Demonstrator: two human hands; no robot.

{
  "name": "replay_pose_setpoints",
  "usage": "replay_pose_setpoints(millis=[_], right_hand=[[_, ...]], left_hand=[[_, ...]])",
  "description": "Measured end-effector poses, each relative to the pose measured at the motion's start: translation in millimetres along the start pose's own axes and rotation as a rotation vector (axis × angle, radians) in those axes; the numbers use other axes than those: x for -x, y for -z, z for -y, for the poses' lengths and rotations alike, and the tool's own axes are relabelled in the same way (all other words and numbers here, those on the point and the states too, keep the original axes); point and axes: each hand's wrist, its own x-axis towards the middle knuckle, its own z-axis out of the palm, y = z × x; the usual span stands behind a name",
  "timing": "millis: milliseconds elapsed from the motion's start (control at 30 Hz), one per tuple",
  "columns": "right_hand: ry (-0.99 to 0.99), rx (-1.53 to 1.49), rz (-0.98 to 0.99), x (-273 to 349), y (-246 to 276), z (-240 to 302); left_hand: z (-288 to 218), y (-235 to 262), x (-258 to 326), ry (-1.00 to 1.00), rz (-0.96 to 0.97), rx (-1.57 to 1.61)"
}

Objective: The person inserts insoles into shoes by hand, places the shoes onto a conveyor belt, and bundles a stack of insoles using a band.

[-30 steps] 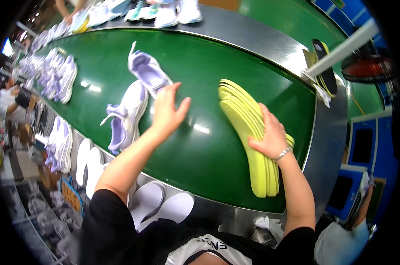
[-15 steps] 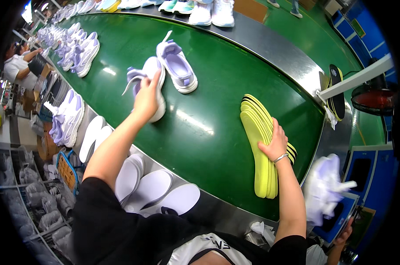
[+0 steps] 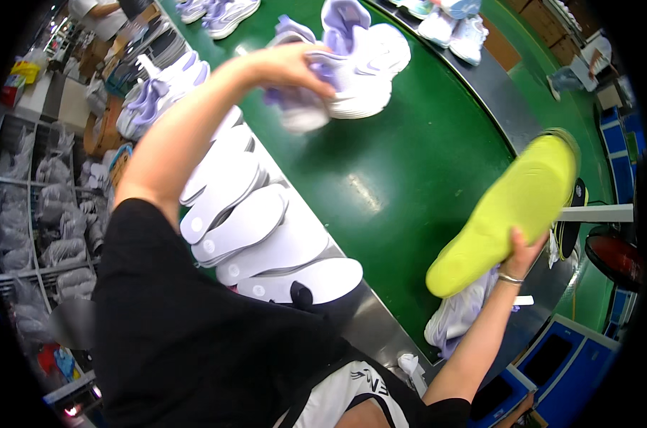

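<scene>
At upper centre, the left hand [image 3: 295, 68] has its fingers wrapped round a lilac-white sneaker [image 3: 337, 78]; at right, the right hand [image 3: 524, 251] pinches a yellow-green insole [image 3: 509, 214].

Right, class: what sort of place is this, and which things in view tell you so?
Most likely a shoe factory assembly line: a long green conveyor belt carries lilac-and-white sneakers, white soles are stacked alongside, and the right hand holds a yellow-green insole.

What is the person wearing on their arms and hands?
Both forearms are bare, with no gloves on either hand. The left hand has nothing on it that shows. The right hand has a thin silvery bracelet around the wrist. A black short-sleeved top covers the shoulders and upper arms.
</scene>
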Motion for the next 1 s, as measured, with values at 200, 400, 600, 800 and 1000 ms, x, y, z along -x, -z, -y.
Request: replay_pose_setpoints(millis=[200, 400, 600, 800, 1000], right_hand=[[-0.195, -0.862, 0.273, 5, 12, 71], [-0.253, -0.992, 0.275, 65, -40, 108], [-0.376, -0.888, 0.007, 127, -46, 136], [-0.307, -0.676, -0.023, 173, -60, 161], [-0.175, -0.619, 0.164, 217, -106, 200]], left_hand=[[23, 61, 136, -0.317, -0.022, -0.487], [121, 59, 214, -0.152, 0.002, -0.596], [193, 43, 229, -0.007, 0.327, -0.616], [121, 55, 252, 0.041, 0.189, -0.567], [-26, -66, 223, -0.666, 0.221, 0.328]])
